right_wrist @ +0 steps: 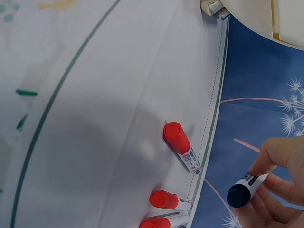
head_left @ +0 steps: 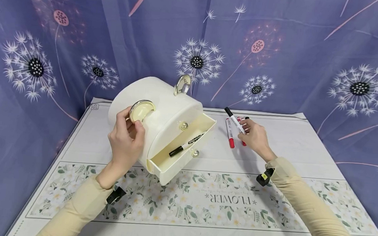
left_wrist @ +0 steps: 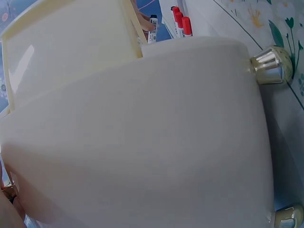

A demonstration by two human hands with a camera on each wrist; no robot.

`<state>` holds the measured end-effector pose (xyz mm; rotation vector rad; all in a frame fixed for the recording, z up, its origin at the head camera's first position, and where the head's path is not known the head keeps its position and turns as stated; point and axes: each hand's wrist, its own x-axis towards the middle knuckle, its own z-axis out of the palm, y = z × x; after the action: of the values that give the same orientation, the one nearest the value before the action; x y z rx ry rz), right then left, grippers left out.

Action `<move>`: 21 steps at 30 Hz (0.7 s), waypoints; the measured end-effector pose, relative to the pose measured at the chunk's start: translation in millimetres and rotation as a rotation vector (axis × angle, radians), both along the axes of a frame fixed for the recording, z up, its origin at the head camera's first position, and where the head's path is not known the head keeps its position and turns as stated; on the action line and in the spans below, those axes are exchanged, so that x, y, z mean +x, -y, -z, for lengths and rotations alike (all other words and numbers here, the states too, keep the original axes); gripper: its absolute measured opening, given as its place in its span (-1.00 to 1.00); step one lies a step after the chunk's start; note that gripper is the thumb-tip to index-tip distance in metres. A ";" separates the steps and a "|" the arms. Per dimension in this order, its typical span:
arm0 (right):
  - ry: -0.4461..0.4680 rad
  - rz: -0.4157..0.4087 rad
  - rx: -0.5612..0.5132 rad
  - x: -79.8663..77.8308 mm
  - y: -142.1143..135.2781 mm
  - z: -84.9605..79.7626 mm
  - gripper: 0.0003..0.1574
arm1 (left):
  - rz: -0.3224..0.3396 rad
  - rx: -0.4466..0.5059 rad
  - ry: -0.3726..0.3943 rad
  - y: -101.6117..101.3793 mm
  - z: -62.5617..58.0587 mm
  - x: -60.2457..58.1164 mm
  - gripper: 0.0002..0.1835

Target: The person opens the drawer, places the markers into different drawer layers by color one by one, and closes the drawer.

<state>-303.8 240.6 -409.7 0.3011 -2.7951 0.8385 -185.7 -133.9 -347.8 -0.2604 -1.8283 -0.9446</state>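
Note:
A glossy cream drawer box (head_left: 166, 109) with gold-rimmed ears stands turned at an angle left of centre. My left hand (head_left: 125, 139) holds its near ear (head_left: 143, 110), the thumb against the lower edge and the fingers partly hidden behind. One drawer (head_left: 171, 168) is pulled out, and a black-capped marker (head_left: 185, 145) lies inside it. To the right, my right hand (head_left: 255, 138) pinches another black-capped marker (head_left: 232, 116) above the table. That marker (right_wrist: 246, 190) sits between thumb and fingers in the right wrist view. Beside this hand lies a red-capped marker (head_left: 229, 133).
More red-capped markers (right_wrist: 166, 199) lie close by, partly covered by my right hand in the head view. The white table cover (head_left: 293, 152) carries a printed flower band (head_left: 235, 210). A blue dandelion-patterned curtain (head_left: 230, 21) hangs behind the table.

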 end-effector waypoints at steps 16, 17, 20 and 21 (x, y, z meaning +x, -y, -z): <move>-0.172 -0.003 -0.032 1.6 4.1 -1.4 -0.54 | -0.035 -0.026 -0.024 -0.5 1.8 -1.5 -0.62; -0.178 -0.004 -0.034 1.9 4.1 -1.8 -0.55 | -0.034 -0.024 -0.028 -0.6 2.0 -1.8 -0.63; -0.192 -0.006 -0.036 2.6 3.9 -2.7 -0.55 | -0.031 -0.026 -0.031 -1.0 2.5 -2.2 -0.63; -0.196 -0.008 -0.037 2.5 3.8 -2.8 -0.55 | -0.032 -0.025 -0.031 -1.3 2.7 -2.3 -0.63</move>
<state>-301.3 236.8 -407.0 0.3677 -2.5956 0.8144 -188.0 -132.6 -350.5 -0.2587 -1.8115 -0.8915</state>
